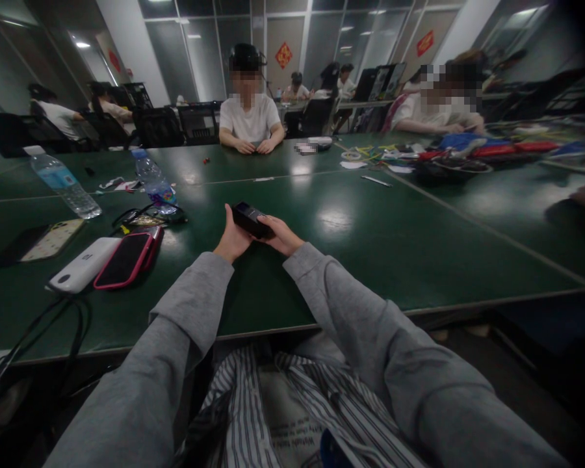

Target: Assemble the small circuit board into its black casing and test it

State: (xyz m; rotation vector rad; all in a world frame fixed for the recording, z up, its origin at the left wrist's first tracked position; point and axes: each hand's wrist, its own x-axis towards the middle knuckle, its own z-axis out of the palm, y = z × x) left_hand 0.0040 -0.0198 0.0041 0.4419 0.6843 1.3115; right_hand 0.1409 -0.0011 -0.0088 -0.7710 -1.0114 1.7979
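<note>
A small black box-like device [251, 218] is held just above the green table [380, 247], straight ahead of me. My left hand [233, 239] grips its left end, fingers curled under it. My right hand [283, 235] closes on its right end from the near side. Both arms wear grey sleeves and reach out over the table's front edge.
To the left lie a phone in a pink case [127, 259], a white power bank [84, 265] with cables, and two water bottles [64, 183] [153, 178]. A person in white [249, 117] sits across. Colourful clutter [443, 156] sits at far right.
</note>
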